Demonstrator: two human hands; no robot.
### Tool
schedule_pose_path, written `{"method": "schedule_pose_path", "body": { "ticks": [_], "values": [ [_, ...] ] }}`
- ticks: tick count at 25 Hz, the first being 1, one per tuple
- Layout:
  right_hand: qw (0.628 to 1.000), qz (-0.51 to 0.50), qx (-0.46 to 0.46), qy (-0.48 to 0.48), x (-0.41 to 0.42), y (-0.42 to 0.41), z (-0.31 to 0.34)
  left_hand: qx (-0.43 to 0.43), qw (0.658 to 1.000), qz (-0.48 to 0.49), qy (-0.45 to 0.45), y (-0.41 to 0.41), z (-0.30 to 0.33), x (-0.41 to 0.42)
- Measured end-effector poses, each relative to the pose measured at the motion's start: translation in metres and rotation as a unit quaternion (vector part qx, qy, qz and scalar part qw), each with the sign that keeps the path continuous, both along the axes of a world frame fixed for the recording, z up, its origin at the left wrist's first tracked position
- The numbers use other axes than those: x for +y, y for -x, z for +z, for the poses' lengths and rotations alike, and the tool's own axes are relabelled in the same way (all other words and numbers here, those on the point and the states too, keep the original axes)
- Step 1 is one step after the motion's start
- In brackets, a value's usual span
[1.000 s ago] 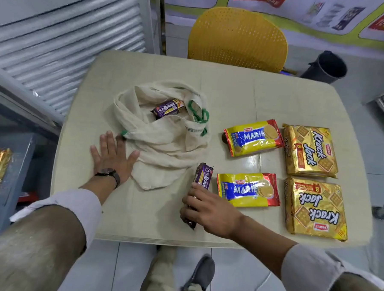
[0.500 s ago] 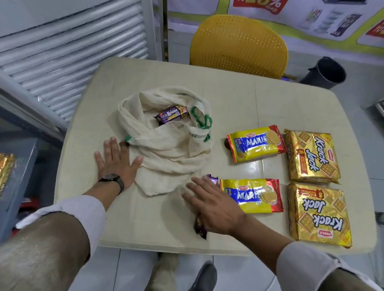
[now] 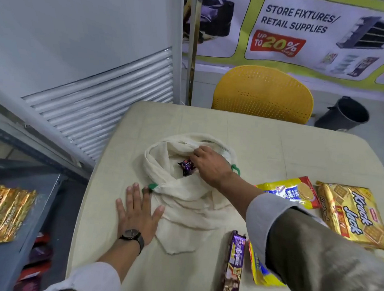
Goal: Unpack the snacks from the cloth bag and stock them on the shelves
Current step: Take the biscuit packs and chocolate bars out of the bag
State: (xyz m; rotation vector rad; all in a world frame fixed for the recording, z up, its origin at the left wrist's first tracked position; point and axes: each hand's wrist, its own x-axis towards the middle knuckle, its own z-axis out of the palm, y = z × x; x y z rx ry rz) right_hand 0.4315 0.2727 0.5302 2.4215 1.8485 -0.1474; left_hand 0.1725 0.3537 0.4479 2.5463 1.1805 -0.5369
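The cream cloth bag (image 3: 183, 202) lies slumped on the beige table (image 3: 275, 145), mouth facing up. A purple biscuit pack (image 3: 186, 167) sits inside the mouth. My right hand (image 3: 210, 166) is in the bag with its fingers curled over that pack's right end. My left hand (image 3: 138, 211) lies flat and spread on the table, fingertips at the bag's green-trimmed edge. A second purple pack (image 3: 233, 265) lies on the table near the front. To the right are two yellow Marie packs (image 3: 295, 193) (image 3: 258, 271), partly hidden by my arm, and a gold Krack Jack pack (image 3: 352, 216).
A grey shelf (image 3: 26, 236) stands low at the left with gold packs (image 3: 3, 211) on it and red packs below. A yellow chair (image 3: 262, 93) and a black bin (image 3: 346, 113) stand behind the table. A louvred white panel is at the left.
My right hand left the purple pack on the table and moved up into the bag onto the other purple pack. The camera tilted upward. My left hand stayed flat.
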Motion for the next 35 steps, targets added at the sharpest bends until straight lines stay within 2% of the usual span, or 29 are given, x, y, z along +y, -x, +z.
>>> {"method": "schedule_pose_path", "body": {
  "ticks": [3,8,12,16,19,22,25,29,35],
  "values": [
    [1.0,0.014,-0.002,0.013,0.0,-0.009,-0.012,-0.005,1.0,-0.003,-0.008,-0.001,0.003,-0.001],
    [0.998,0.023,-0.057,0.001,0.007,-0.003,-0.027,-0.007,1.0,-0.006,-0.023,0.0,-0.001,-0.001],
    [0.995,0.05,-0.063,-0.062,-0.009,0.008,-0.027,-0.004,1.0,-0.005,-0.028,0.002,-0.003,-0.002],
    [0.978,0.065,0.011,-0.197,-0.028,0.035,-0.003,0.003,1.0,0.005,-0.025,0.0,-0.003,-0.002],
    [0.964,0.079,0.083,-0.241,-0.046,0.057,0.027,0.004,1.0,0.009,-0.025,-0.001,0.0,-0.001],
    [0.954,0.111,0.103,-0.258,-0.083,0.076,0.048,0.014,1.0,0.005,-0.023,-0.001,0.002,-0.001],
    [0.953,0.173,0.085,-0.234,-0.137,0.106,0.037,0.014,1.0,-0.003,-0.02,0.0,0.001,-0.001],
    [0.965,0.205,0.048,-0.159,-0.197,0.151,-0.002,0.029,1.0,-0.008,-0.009,0.001,-0.001,-0.001],
    [0.976,0.191,0.041,-0.095,-0.214,0.185,-0.043,0.033,0.999,-0.01,-0.015,0.001,-0.004,-0.001]
  ]
}}
